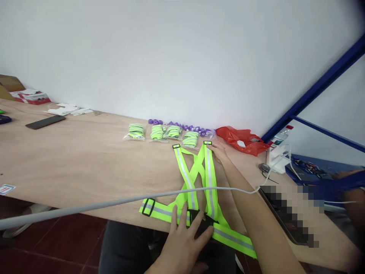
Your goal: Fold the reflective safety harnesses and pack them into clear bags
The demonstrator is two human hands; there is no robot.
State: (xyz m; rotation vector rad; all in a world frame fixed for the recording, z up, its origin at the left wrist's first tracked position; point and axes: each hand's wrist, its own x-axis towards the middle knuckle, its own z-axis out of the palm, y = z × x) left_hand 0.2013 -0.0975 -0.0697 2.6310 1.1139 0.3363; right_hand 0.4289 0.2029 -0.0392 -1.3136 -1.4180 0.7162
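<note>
A neon yellow reflective harness (196,182) with grey stripes lies spread on the wooden table (71,160), its waist band along the near edge. My left hand (185,238) lies flat, fingers spread, on the waist band near its black buckle (201,222). My right hand (219,154) reaches forward to the far end of the right strap and touches it by the black slider; its fingers are mostly hidden. A second black slider (148,207) sits on the band's left end.
Several bagged folded harnesses (164,133) and purple caps (182,125) line the back near the wall. A red plastic bag (242,140), a white charger and cable (114,201), a phone (45,121), papers and boxes are around. Another person's arm (350,190) shows at the right.
</note>
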